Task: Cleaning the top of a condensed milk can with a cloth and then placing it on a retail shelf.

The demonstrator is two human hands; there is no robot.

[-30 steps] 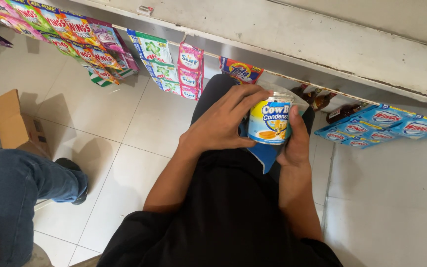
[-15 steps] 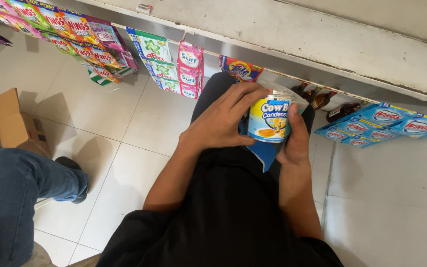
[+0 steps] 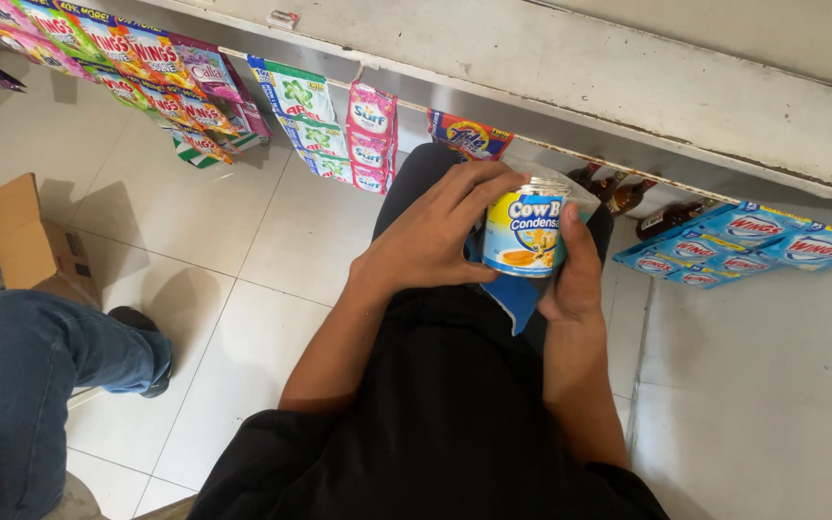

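- While the left hand (image 3: 430,241) wraps its fingers (image 3: 479,188) over the small round tin can with a blue and yellow label (image 3: 524,231), the right hand (image 3: 570,274) clasps it from 4 o'clock.
- The can sits upright above the person's dark-clad lap.
- Strips of colourful sachets (image 3: 320,125) hang at 11 o'clock, blue sachets (image 3: 734,246) at 3 o'clock.
- A brown cardboard box (image 3: 26,241) rests on the white tiled floor (image 3: 223,289) at 9 o'clock.
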